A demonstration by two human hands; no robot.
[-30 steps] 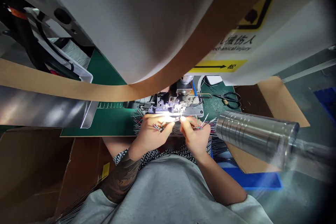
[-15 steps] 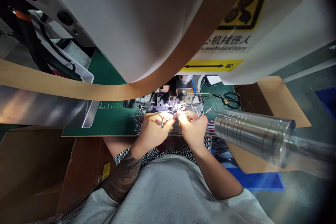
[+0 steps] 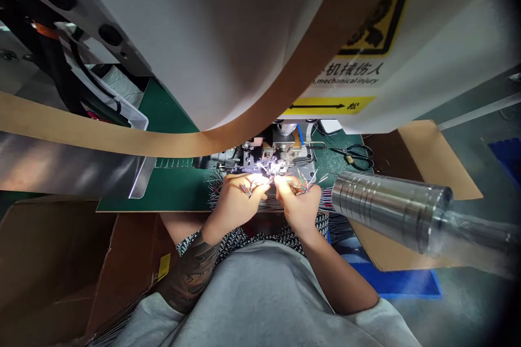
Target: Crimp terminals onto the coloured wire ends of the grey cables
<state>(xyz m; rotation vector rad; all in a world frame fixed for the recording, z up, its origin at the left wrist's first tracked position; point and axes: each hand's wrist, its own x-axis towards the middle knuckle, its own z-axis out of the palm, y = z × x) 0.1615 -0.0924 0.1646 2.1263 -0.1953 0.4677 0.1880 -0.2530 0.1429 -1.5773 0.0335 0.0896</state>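
Beneath the press head of a crimping machine [image 3: 283, 143], both my hands work close together in a bright spot of light. My left hand [image 3: 238, 203] is closed in a pinch on thin wires [image 3: 246, 190], whose stripped ends poke out over the fingers. Just to its right, my right hand [image 3: 300, 203] pinches more thin wires [image 3: 303, 187], some green and red, their pale tips fanning out above the knuckles. Fingertips of both hands sit at the front of the lit tooling [image 3: 277, 167]. What lies exactly between the fingertips is blurred by glare.
A tan paper strip [image 3: 171, 143] curves across the machine's white housing [image 3: 228, 38]. Black-handled scissors [image 3: 358, 156] lie on the green tabletop [image 3: 175, 190]. A shiny metal cylinder [image 3: 393, 211] juts in from the right. Cardboard boxes [image 3: 439, 157] and a blue tray [image 3: 399, 282] stand lower down.
The view has shifted slightly, with the machine housing a little lower in it. My hands stay almost in place, still pinching the wires, with only a small movement at the fingertips.
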